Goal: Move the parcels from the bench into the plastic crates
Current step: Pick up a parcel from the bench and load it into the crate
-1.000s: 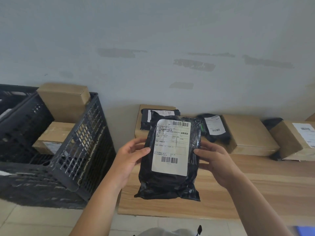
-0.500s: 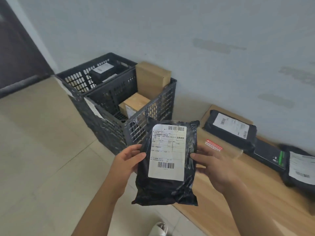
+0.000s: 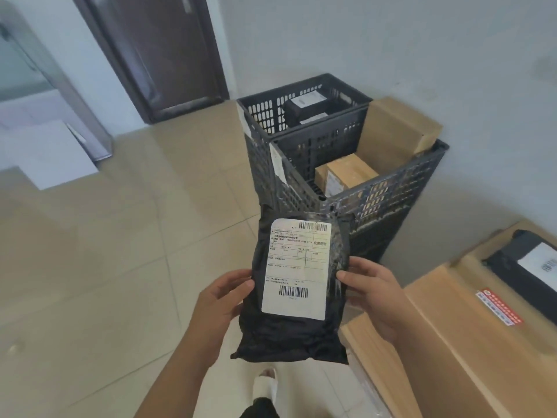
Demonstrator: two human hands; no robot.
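Within the last second the view had swung left, away from the bench and toward the crates, with the bag carried along upright in both hands; that suggested the carry was under way and the drop into a crate was the step to come. The left hand (image 3: pixel 224 300) gripped the left edge of the bag (image 3: pixel 294 315), thumb on the front and fingers hidden behind. The bag, black plastic with a white label facing the camera, was held in the air over the floor, short of the crates and not yet above either one. The right hand (image 3: pixel 372 292) gripped the bag's right edge the same way. Beyond the bag stood the far crate (image 3: pixel 262 113), which held a dark parcel with a white label. The near crate (image 3: pixel 388 191) touched it and held two brown boxes: a small one low inside and a taller one leaning on the wall, rising above the rim. At the right, on the bench (image 3: pixel 361 336), a large box (image 3: pixel 470 342) lay with another black bag on top.
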